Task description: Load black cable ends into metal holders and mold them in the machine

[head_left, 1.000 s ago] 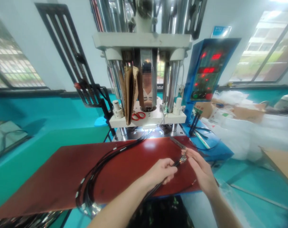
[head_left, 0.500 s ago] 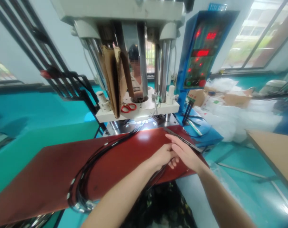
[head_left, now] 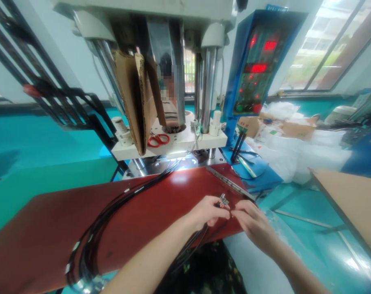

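Observation:
My left hand (head_left: 207,212) is closed around a bunch of thin black cables (head_left: 200,236). Their small metal connector ends (head_left: 223,200) stick out above my fingers, and the cables hang down over the table's near edge. Just to the right, my right hand (head_left: 252,218) has its fingertips pinched together, close to my left thumb. What they grip, if anything, is too small to make out. A second bundle of black cables with white tags (head_left: 102,220) curves across the red-brown table (head_left: 148,216) from the press (head_left: 173,149) to the front left.
A metal strip (head_left: 229,182) lies along the table's right side. Red-handled scissors (head_left: 158,140) and folded cardboard (head_left: 133,102) sit on the press. To the right are a control box with lit displays (head_left: 254,81), a blue shelf with tools (head_left: 249,165) and white bags (head_left: 298,159).
My hands have moved apart from their overlapped position, uncovering the connector ends in my left hand. My right hand has moved lower and its fingers have bent. The view has shifted slightly.

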Motion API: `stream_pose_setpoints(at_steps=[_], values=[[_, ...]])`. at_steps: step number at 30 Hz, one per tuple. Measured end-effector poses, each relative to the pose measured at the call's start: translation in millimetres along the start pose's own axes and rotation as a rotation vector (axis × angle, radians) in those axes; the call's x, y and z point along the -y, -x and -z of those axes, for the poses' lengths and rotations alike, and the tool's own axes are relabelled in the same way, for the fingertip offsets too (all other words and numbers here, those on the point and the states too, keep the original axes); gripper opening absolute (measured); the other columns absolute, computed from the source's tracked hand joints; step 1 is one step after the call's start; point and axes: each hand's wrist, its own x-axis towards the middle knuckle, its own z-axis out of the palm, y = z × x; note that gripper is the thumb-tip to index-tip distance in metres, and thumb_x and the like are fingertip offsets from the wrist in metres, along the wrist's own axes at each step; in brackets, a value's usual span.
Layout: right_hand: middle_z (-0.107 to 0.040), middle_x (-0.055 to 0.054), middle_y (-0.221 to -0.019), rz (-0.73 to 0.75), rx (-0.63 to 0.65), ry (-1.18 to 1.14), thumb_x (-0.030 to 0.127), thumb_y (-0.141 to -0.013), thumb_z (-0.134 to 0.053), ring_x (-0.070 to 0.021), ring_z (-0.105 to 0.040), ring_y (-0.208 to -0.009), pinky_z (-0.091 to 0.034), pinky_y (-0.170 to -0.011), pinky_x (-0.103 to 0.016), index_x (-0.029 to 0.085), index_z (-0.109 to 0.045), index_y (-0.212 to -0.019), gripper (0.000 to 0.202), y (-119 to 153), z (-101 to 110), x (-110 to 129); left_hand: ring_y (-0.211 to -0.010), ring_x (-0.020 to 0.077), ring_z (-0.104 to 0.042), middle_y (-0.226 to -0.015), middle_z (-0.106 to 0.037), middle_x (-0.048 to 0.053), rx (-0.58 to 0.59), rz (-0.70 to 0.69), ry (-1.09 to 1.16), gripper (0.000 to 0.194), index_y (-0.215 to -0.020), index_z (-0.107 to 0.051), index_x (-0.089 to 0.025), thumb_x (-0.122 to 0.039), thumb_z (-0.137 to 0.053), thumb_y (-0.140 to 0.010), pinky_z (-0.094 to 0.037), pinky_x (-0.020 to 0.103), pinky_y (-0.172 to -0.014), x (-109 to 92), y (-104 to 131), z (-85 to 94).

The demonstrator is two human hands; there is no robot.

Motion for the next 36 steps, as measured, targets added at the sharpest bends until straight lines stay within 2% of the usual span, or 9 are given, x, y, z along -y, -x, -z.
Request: stream_pose_setpoints(at_steps=[4, 7, 10, 15, 20, 24, 27, 30, 36], values=[[-0.058, -0.007, -0.091, 0.105, -0.131, -0.055, 0.012, -0.085, -0.043, -0.0176, -0.055, -0.089, -0.048, -0.079, -0.031, 0.020, -0.057, -0.099, 0.022, -27.1, -4.9, -0.9, -0.030, 0.0010, -0.026, -0.050, -0.054, -0.002, 0.031, -0.044, 0.088, 0.026, -0.073, -0.058, -0.011, -0.034, -0.065, -0.065, -0.013, 0.019, -0.031, 3.5, 4.4, 0.5], [-0.057, -0.009, -0.108, -0.028, -0.113, -0.083, 0.016, -0.084, -0.044, -0.0190, -0.053, -0.101, -0.047, -0.086, -0.033, 0.019, -0.046, -0.117, 0.034, -32.9, -12.4, -25.2, -0.028, 0.0009, -0.026, -0.054, -0.058, -0.001, -0.084, -0.092, 0.143, 0.027, -0.075, -0.055, -0.012, -0.036, -0.064, -0.067, -0.013, 0.019, -0.030, 3.6, 8.7, 9.0], [-0.056, -0.016, -0.110, -0.263, 0.088, 0.203, 0.014, -0.078, -0.045, -0.0271, -0.054, -0.101, -0.046, -0.082, -0.041, 0.011, -0.046, -0.118, 0.040, -30.5, -15.0, -52.8, -0.028, 0.0009, -0.024, -0.053, -0.058, -0.002, -0.172, -0.119, 0.181, 0.029, -0.077, -0.052, -0.013, -0.037, -0.065, -0.066, -0.013, 0.018, -0.030, 4.4, 14.1, 19.8], [-0.060, -0.011, -0.080, -0.465, 0.464, 0.493, 0.008, -0.072, -0.040, -0.0257, -0.061, -0.072, -0.040, -0.058, -0.032, 0.015, -0.053, -0.080, 0.016, -33.3, -12.3, -56.4, -0.030, 0.0030, -0.025, -0.046, -0.054, -0.005, -0.334, -0.136, 0.089, 0.021, -0.079, -0.050, -0.015, -0.032, -0.059, -0.070, -0.018, 0.018, -0.034, 8.4, 23.2, 25.5], [-0.057, -0.001, -0.058, -0.637, 0.414, -0.096, 0.018, -0.072, -0.040, -0.0175, -0.056, -0.055, -0.034, -0.050, -0.026, 0.019, -0.043, -0.072, 0.003, -40.8, -23.5, -32.2, -0.051, 0.0084, -0.048, -0.047, -0.054, -0.004, -0.490, -0.347, -0.245, 0.011, -0.065, -0.048, -0.017, -0.022, -0.051, -0.074, -0.038, 0.021, -0.060, 10.5, 34.0, 17.8], [-0.039, 0.009, -0.036, -0.874, 0.251, -0.824, 0.031, -0.078, -0.041, -0.0106, -0.035, -0.028, -0.024, -0.033, -0.021, 0.019, -0.046, -0.082, 0.014, -43.4, -38.7, -1.8, -0.046, 0.0089, -0.046, -0.044, -0.051, -0.004, -0.404, -0.293, -0.266, 0.024, -0.052, -0.046, -0.017, -0.025, -0.046, -0.074, -0.038, 0.021, -0.057, 14.6, 36.7, 17.3], [-0.040, 0.008, -0.037, -0.875, 0.058, -1.148, 0.050, -0.082, -0.041, -0.0084, -0.032, -0.027, -0.023, -0.030, -0.020, 0.018, -0.047, -0.081, 0.033, -46.8, -48.9, 25.7, -0.041, 0.0076, -0.042, -0.040, -0.048, -0.004, -0.333, -0.195, -0.159, 0.022, -0.048, -0.047, -0.016, -0.023, -0.050, -0.069, -0.036, 0.021, -0.054, 20.8, 32.6, 20.0], [-0.041, 0.006, -0.037, -0.850, -0.047, -1.191, 0.053, -0.085, -0.037, -0.0068, -0.033, -0.030, -0.026, -0.033, -0.018, 0.016, -0.049, -0.076, 0.040, -49.7, -55.7, 43.2, -0.038, 0.0068, -0.039, -0.038, -0.047, -0.005, -0.310, -0.138, -0.111, 0.017, -0.049, -0.052, -0.015, -0.021, -0.051, -0.065, -0.035, 0.020, -0.052, 27.4, 27.6, 21.0], [-0.042, 0.005, -0.037, -0.817, -0.037, -1.128, 0.054, -0.085, -0.039, -0.0064, -0.035, -0.031, -0.028, -0.033, -0.018, 0.017, -0.046, -0.064, 0.043, -49.4, -57.4, 44.1, -0.038, 0.0073, -0.040, -0.038, -0.047, -0.005, -0.309, -0.145, -0.102, 0.013, -0.051, -0.054, -0.014, -0.019, -0.049, -0.063, -0.035, 0.020, -0.052, 34.1, 23.6, 19.5]])
